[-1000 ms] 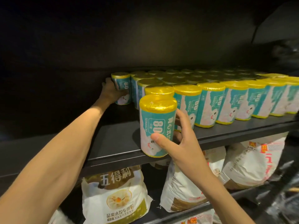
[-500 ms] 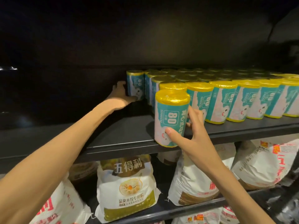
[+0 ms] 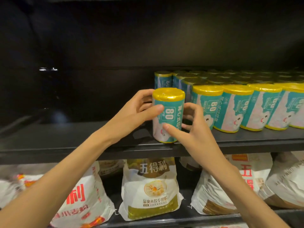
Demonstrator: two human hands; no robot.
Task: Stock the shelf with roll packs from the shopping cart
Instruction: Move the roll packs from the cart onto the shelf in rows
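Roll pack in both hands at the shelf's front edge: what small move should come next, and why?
Probably slide the roll pack right and slightly back until it meets the front row. It stands upright near the shelf lip, apart from that row, with the left hand and right hand gripping its sides.

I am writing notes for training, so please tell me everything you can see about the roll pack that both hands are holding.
The roll pack is a short cylinder in shiny film: gold top and bottom rim, teal and white label with a large "80" printed sideways. It stands upright at the front edge of the dark shelf, left of the front row. The left hand grips its left side, thumb across the label; the right hand holds its right side, thumb low on the front.
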